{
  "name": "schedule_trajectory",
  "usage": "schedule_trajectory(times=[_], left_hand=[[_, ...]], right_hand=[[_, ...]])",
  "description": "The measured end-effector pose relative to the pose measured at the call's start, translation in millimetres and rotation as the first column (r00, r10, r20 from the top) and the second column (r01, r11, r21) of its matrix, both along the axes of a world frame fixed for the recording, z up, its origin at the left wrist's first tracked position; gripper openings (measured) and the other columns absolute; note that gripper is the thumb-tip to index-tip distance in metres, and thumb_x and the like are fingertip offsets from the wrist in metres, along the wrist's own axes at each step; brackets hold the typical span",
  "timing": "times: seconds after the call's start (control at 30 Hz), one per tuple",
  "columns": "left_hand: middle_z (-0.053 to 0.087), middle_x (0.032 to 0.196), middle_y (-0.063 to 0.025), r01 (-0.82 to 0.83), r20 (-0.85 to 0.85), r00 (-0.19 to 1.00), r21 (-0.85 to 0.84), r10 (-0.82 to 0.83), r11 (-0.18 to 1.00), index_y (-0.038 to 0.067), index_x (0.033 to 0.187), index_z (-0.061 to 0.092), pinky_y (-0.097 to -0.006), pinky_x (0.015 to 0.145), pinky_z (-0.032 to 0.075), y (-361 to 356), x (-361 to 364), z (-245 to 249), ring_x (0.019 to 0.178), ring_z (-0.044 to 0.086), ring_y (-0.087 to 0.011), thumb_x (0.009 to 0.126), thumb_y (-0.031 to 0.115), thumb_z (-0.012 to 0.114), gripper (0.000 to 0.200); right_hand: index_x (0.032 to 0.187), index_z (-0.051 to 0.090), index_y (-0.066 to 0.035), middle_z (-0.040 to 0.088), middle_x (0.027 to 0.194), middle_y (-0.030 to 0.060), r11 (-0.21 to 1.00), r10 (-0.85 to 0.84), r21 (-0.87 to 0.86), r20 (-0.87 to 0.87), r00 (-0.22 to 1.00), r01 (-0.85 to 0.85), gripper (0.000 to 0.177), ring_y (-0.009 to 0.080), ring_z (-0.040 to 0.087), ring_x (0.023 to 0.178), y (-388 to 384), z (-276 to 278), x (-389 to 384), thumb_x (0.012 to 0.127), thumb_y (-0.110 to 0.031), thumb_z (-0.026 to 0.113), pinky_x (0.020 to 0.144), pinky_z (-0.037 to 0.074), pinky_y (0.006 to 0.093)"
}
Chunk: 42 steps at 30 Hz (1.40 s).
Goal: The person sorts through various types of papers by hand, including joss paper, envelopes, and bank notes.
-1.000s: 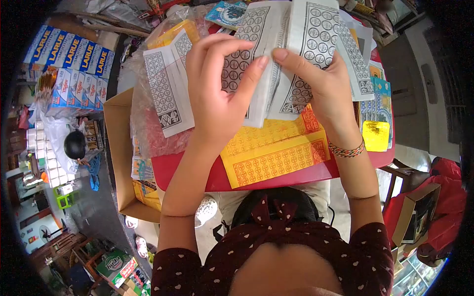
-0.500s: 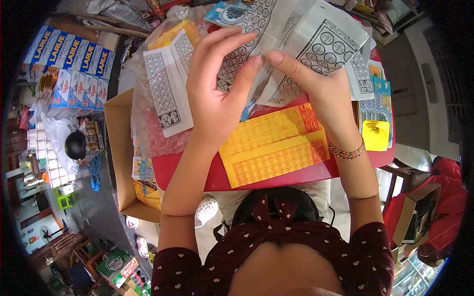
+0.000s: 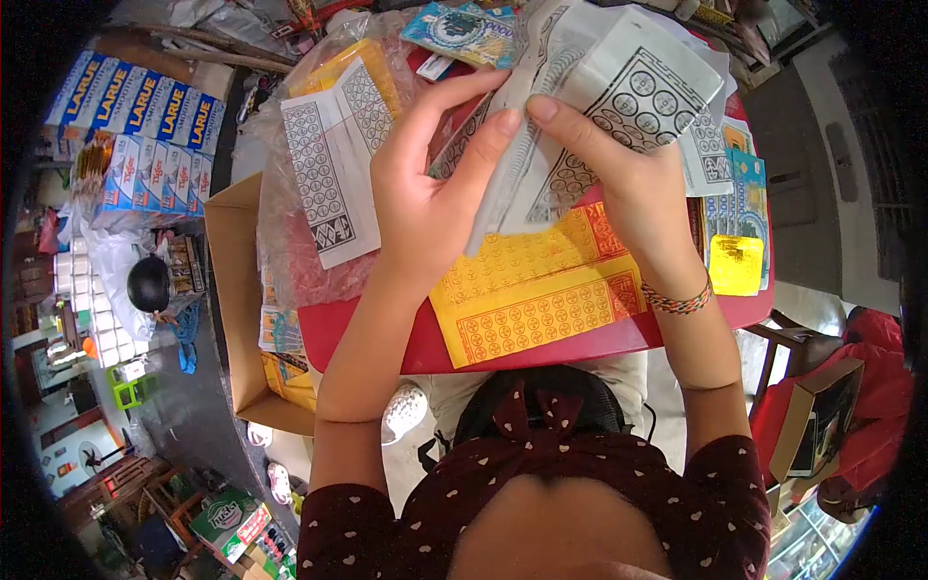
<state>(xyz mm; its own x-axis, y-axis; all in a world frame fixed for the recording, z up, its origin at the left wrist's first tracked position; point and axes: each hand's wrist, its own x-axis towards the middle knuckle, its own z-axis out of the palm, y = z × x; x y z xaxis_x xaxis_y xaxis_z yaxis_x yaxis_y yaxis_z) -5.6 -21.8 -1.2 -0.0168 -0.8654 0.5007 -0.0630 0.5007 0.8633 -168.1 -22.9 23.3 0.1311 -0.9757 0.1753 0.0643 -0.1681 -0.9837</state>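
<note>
Above the table I have a stack of white paper sheets [image 3: 633,101] printed with black coin-like circles. My right hand [image 3: 638,184] grips its lower edge, thumb in front and the other fingers hidden behind. Beside it, my left hand [image 3: 425,184] pinches folded sheets from the same stack, whose layered edges show between the thumbs. Beneath both hands lies yellow paper [image 3: 541,309] printed with red circles. Another black-and-white printed sheet [image 3: 333,174] rests to the left on clear plastic wrapping. Just past my left fingertips lies a bundle of blue printed notes [image 3: 464,37].
The red table [image 3: 387,348] carries more blue notes [image 3: 749,193] and a bright yellow piece [image 3: 736,266] at right. A cardboard box [image 3: 237,319] stands against its left side. Beer cartons [image 3: 135,106] are stacked farther left. An open cardboard box [image 3: 817,416] sits at right.
The sheets near my left hand have folded inward and narrowed, uncovering more of the blue notes behind. My left fingers have closed in on the paper; my right hand has barely moved.
</note>
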Motion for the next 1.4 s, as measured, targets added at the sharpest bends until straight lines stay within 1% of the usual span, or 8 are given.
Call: schedule_trajectory(times=[0.33,0.4,0.67,0.83,0.93,1.03,1.1,1.4], left_hand=[[0.067,0.091,-0.0058,-0.034,-0.05,0.998,0.106,0.04,0.994,-0.002,0.098,0.061,-0.021,0.075,0.048,4,0,0,0.085,0.061,-0.0081,0.088,0.007,0.065,0.014],[0.067,0.09,-0.0054,-0.023,-0.066,0.997,0.138,0.033,0.99,-0.002,0.098,0.061,-0.0205,0.074,0.048,5,0,2,0.083,0.061,-0.0073,0.089,0.008,0.065,0.014],[0.067,0.089,-0.0052,-0.005,-0.136,0.99,0.231,0.037,0.973,-0.001,0.101,0.06,-0.0189,0.07,0.047,5,-1,4,0.08,0.06,-0.0054,0.092,0.012,0.061,0.016],[0.067,0.09,-0.0071,0.08,-0.368,0.93,0.268,0.025,0.96,-0.001,0.102,0.058,-0.0197,0.072,0.048,3,-1,8,0.083,0.062,-0.0088,0.091,0.012,0.062,0.017],[0.066,0.089,-0.0074,0.029,-0.139,0.99,0.199,-0.001,0.98,-0.001,0.101,0.058,-0.0201,0.073,0.048,9,-6,17,0.085,0.063,-0.0098,0.09,0.011,0.063,0.017],[0.066,0.089,-0.0074,0.03,-0.165,0.986,0.187,0.002,0.982,-0.002,0.099,0.058,-0.0206,0.074,0.049,9,-7,12,0.087,0.062,-0.0091,0.089,0.008,0.064,0.015],[0.066,0.089,-0.0073,0.019,-0.152,0.988,0.184,0.009,0.983,-0.002,0.097,0.058,-0.0208,0.073,0.049,7,1,9,0.086,0.062,-0.0087,0.088,0.007,0.065,0.014],[0.067,0.087,-0.0086,-0.032,-0.148,0.988,0.146,0.053,0.989,-0.003,0.094,0.059,-0.0192,0.071,0.049,4,2,10,0.08,0.062,-0.0076,0.087,0.001,0.064,0.009]], right_hand=[[0.095,0.068,0.002,0.069,0.088,0.0037,0.998,-0.017,-0.061,0.005,1.0,0.018,0.024,0.0066,0.061,0.075,-4,-11,6,0.078,-0.013,0.076,0.068,0.051,0.0238],[0.094,0.068,0.003,0.069,0.087,0.0044,0.997,-0.032,-0.07,0.117,0.993,0.04,0.024,0.0068,0.061,0.073,-4,-13,9,0.078,-0.013,0.076,0.067,0.051,0.0236],[0.092,0.068,0.005,0.069,0.084,0.0062,0.998,-0.056,-0.024,0.055,0.997,0.057,0.026,0.0077,0.062,0.07,-3,-10,6,0.078,-0.015,0.076,0.064,0.051,0.0241],[0.089,0.069,0.005,0.069,0.081,0.0057,0.996,-0.089,0.011,0.01,0.996,0.089,0.027,0.0078,0.062,0.067,-4,-11,3,0.077,-0.017,0.077,0.061,0.051,0.0246],[0.099,0.066,0.002,0.067,0.092,0.0042,0.997,-0.069,0.032,-0.046,0.997,0.071,0.022,0.0099,0.062,0.081,-1,-6,2,0.079,-0.004,0.071,0.074,0.05,0.0239],[0.099,0.067,0.002,0.067,0.092,0.0041,0.998,-0.053,0.013,-0.07,0.996,0.054,0.021,0.0096,0.062,0.081,-2,-9,2,0.08,-0.005,0.071,0.074,0.05,0.0238],[0.087,0.068,0.007,0.069,0.078,0.0068,0.991,-0.123,-0.062,-0.014,0.992,0.122,0.029,0.0069,0.061,0.066,-4,-13,6,0.076,-0.018,0.077,0.06,0.051,0.0249],[0.086,0.069,0.006,0.069,0.078,0.0072,0.991,-0.13,-0.045,-0.015,0.991,0.129,0.029,0.0079,0.063,0.065,-5,-12,5,0.075,-0.02,0.077,0.059,0.051,0.025]])
